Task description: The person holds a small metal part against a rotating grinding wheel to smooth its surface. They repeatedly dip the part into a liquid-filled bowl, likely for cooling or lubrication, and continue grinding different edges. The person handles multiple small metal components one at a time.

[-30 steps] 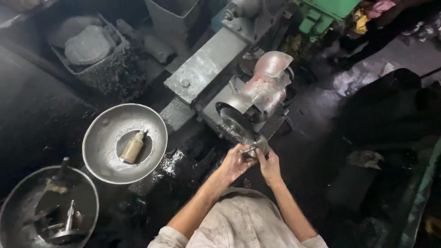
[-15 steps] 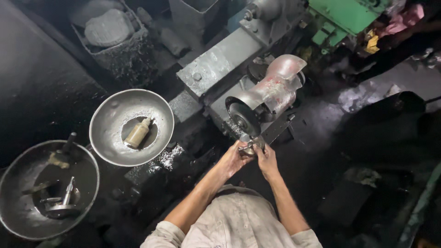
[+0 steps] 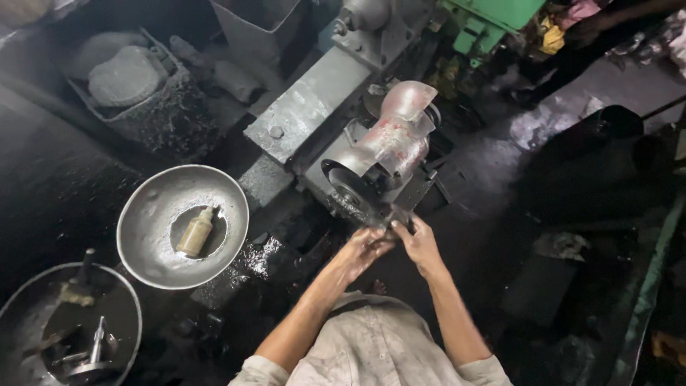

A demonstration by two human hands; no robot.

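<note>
A: Biggest thing?
B: Grey bench grinder (image 3: 371,154), wheel facing the person. Left of it, a metal bowl (image 3: 153,250) holding a small tan bottle (image 3: 195,231).
A: Hands?
B: Left hand (image 3: 361,250) and right hand (image 3: 420,243), both grips clamped on a small dark workpiece (image 3: 391,221), right at the wheel's lower edge.

Person wears a pale grey-beige shirt (image 3: 364,350), creased, faintly smudged, short sleeves rolled above the elbows. Forearms bare. Left hand (image 3: 363,246) and right hand (image 3: 420,244) bare: no gloves, rings or watch visible.
</note>
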